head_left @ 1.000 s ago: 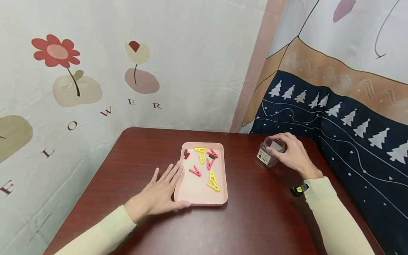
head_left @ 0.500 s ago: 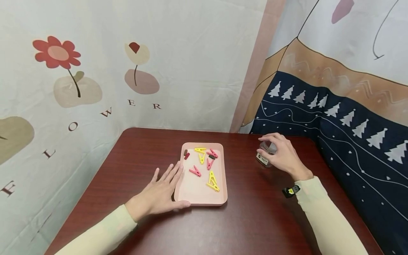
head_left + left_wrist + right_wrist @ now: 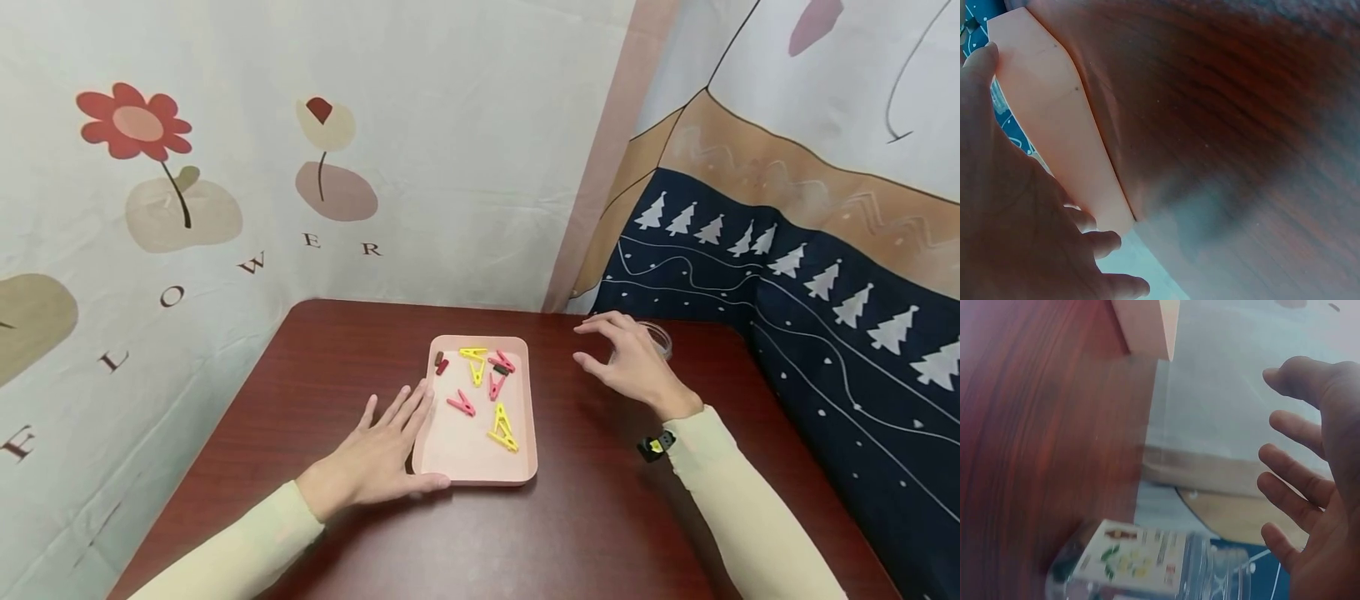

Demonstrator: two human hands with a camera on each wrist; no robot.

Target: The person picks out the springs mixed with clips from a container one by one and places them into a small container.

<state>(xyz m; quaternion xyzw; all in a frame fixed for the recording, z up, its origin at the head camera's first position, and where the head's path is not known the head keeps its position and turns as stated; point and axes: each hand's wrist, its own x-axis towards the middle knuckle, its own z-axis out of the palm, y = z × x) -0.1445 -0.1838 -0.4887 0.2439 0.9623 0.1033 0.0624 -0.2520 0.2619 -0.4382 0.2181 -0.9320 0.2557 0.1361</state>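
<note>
My left hand (image 3: 375, 454) lies with spread, straight fingers along the left rim of a pink tray (image 3: 472, 467). In the left wrist view its fingers touch the tray's outer wall (image 3: 1054, 94). Inside the tray are several clothespins: yellow ones such as the lower clothespin (image 3: 502, 429), and pink ones such as the middle clothespin (image 3: 461, 403). Small dark red (image 3: 442, 367) and dark green pieces (image 3: 500, 370) lie among them. My right hand (image 3: 633, 362) hovers between tray and jar, fingers apart and holding nothing. It partly hides the clear, lidless jar (image 3: 660, 337), whose label (image 3: 1135, 556) shows in the right wrist view.
The dark red-brown wooden table (image 3: 360, 333) carries the tray and jar. A pale printed curtain (image 3: 450, 167) hangs behind its back edge, and a navy cloth with white trees (image 3: 825, 333) borders the right side.
My right hand has moved left, away from over the jar's mouth towards the tray. The jar stays in place. My left hand and the tray have not moved.
</note>
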